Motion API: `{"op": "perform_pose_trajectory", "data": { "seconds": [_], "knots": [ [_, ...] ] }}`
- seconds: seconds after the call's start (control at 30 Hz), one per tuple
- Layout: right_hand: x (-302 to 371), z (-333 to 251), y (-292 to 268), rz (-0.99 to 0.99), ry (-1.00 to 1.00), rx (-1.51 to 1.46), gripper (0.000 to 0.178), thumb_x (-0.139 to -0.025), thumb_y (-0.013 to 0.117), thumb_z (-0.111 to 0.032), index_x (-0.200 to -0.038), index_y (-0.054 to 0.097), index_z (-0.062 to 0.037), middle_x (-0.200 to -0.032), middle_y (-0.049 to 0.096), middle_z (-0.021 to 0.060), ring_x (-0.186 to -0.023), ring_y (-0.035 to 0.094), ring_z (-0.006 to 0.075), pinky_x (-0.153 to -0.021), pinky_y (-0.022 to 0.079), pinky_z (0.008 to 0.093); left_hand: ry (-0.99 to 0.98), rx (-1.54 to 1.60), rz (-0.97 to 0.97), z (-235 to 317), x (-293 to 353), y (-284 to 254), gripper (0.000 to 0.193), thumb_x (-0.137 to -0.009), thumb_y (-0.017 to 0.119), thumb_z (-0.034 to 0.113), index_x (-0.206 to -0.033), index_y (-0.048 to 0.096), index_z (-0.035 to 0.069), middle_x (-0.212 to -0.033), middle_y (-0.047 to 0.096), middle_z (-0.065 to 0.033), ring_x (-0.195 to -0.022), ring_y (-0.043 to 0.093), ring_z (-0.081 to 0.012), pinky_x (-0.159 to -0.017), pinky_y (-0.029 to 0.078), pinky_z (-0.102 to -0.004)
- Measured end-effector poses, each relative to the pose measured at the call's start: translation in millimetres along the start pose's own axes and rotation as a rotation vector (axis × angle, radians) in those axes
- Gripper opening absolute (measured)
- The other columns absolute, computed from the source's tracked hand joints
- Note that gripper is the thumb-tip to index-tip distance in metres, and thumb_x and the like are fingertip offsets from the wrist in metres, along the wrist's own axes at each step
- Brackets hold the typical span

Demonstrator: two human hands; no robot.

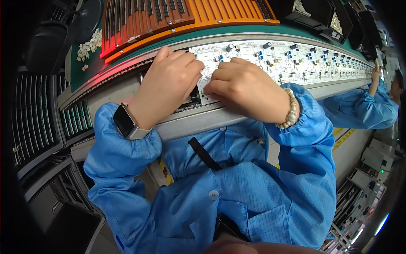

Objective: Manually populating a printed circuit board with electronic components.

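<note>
A row of white circuit boards lies along a metal conveyor rail in front of me. Small blue, black and yellow parts stand up from the boards. At the left end of the nearest board, my left hand is curled closed, its fingertips hidden behind its knuckles. Over that same board, my right hand has its fingers bent down and pressed together. Whatever either hand pinches is out of sight. A black cylindrical capacitor stands on the board just beyond my right hand.
Beyond the conveyor, an orange slotted rack holds rows of black parts. White small parts lie heaped on the green mat at the far left. Black bins stand at the back right. A co-worker in a blue sleeve reaches to the line at far right.
</note>
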State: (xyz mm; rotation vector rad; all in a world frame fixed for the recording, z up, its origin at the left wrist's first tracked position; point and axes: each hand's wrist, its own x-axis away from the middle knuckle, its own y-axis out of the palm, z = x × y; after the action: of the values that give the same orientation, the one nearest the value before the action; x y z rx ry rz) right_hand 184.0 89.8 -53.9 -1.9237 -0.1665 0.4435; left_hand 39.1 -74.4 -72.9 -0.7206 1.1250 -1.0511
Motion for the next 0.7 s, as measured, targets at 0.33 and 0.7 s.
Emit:
{"op": "perform_pose_trajectory", "data": {
  "seconds": [0.33,0.7],
  "knots": [
    [-3,-6,-3,-0.019,0.042,0.057,0.010,-0.074,0.071,-0.008,-0.083,0.068,-0.0068,-0.077,0.061,0.0063,-0.079,0.062,0.0246,-0.075,0.047,0.0341,0.008,0.040,0.000,-3,4,-1,0.018,-0.087,0.065,0.008,-0.104,0.063,0.003,-0.091,0.061,-0.0088,-0.091,0.059,-0.0249,-0.085,0.041,-0.0381],
    [8,-18,-13,-0.029,0.071,0.192,0.021,-0.075,0.074,-0.010,-0.096,0.071,-0.0076,-0.083,0.067,0.0046,-0.081,0.064,0.0231,-0.075,0.047,0.0339,0.005,0.011,0.081,-1,9,0,0.019,-0.089,0.065,0.010,-0.106,0.064,0.002,-0.094,0.064,-0.0098,-0.092,0.061,-0.0259,-0.086,0.041,-0.0383]
  ]
}}
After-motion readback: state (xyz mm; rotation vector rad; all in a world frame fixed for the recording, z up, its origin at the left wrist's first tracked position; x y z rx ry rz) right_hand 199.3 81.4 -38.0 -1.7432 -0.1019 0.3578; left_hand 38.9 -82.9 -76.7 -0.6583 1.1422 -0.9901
